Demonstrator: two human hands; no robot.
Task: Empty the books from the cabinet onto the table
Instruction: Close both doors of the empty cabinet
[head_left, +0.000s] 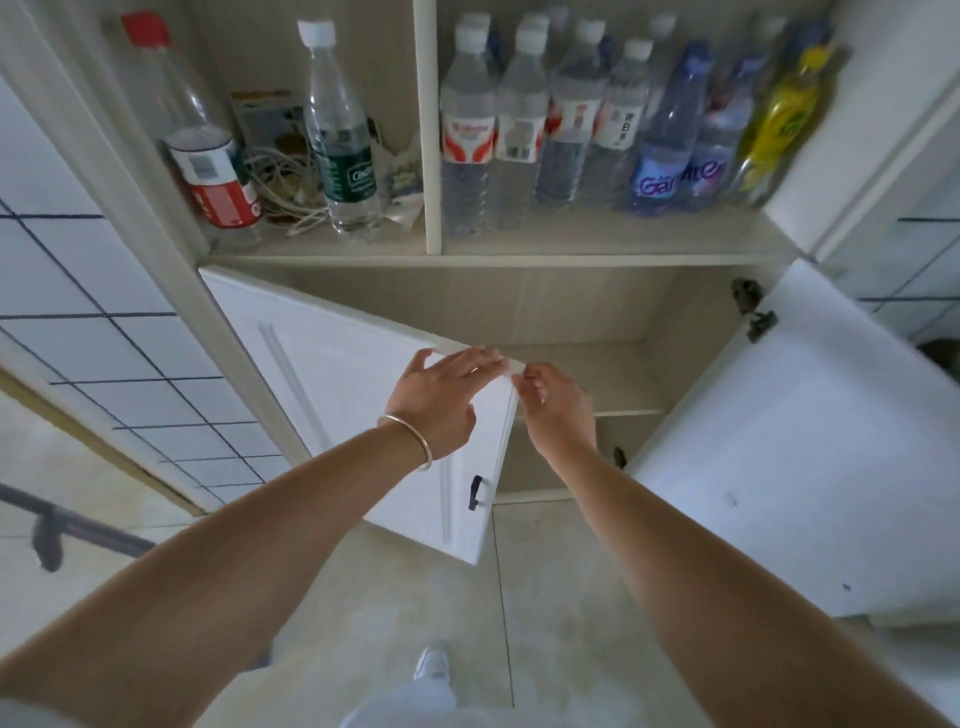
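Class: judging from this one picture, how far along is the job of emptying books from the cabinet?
Done: the lower cabinet shelf shows no books. In hand: the left hand and right hand both hold the top corner of the left door; the right door stands open. Left: unclear, since the table is out of view.

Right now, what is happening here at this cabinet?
A person has both hands on the top corner of the left lower door: left hand over its upper edge, right hand at the corner. The right lower door stands wide open. The visible lower shelf shows no books. Bottles fill the upper shelf.
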